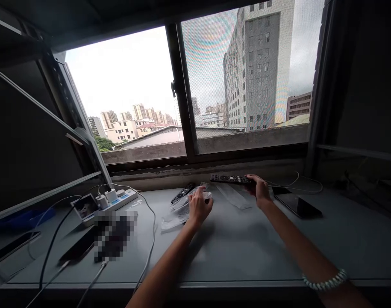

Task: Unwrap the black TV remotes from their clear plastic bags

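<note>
My right hand [260, 190] grips one end of a black remote control [230, 179], raised above the far part of the desk with its buttons facing me. My left hand [199, 207] is over a crumpled clear plastic bag [174, 222], its thumb and fingers apart. Some clear plastic shows beside its fingertips; whether they touch it I cannot tell. Just beyond that hand, a second black remote control [182, 193] lies at a slant, partly on or in plastic. Beneath the held remote, another clear plastic sleeve [233, 196] lies flat on the desk.
A white power strip [126, 197] with plugs stands at the left, its cables running across the grey desk [240, 252]. Dark phones lie at left [80, 246] and at right [298, 203]. A blurred-out item [115, 237] lies near the left phone. Behind is a window [182, 98].
</note>
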Action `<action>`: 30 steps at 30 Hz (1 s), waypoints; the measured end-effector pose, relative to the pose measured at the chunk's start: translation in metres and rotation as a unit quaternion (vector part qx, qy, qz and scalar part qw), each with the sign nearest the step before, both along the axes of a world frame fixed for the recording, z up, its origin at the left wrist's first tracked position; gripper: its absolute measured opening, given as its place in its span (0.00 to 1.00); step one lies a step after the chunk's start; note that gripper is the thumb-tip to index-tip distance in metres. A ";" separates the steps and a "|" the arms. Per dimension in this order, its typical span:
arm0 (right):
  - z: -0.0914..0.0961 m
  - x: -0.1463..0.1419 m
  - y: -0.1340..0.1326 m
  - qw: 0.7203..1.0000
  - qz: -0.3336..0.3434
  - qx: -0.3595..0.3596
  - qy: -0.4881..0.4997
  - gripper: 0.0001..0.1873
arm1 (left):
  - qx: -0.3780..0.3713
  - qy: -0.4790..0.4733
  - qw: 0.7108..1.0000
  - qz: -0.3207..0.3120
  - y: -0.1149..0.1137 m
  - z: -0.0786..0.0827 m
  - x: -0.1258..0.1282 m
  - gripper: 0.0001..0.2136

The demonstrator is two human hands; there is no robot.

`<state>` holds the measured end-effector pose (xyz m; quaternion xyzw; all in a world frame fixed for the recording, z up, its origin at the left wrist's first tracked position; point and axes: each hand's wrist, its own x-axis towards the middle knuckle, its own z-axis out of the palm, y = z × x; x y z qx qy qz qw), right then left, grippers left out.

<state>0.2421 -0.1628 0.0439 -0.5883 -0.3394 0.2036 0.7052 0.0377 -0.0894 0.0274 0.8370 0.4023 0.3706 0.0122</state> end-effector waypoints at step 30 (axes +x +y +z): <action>-0.007 0.002 -0.007 0.996 -0.039 -0.081 0.008 0.15 | 0.051 0.152 0.986 -0.047 -0.012 -0.006 0.003 0.12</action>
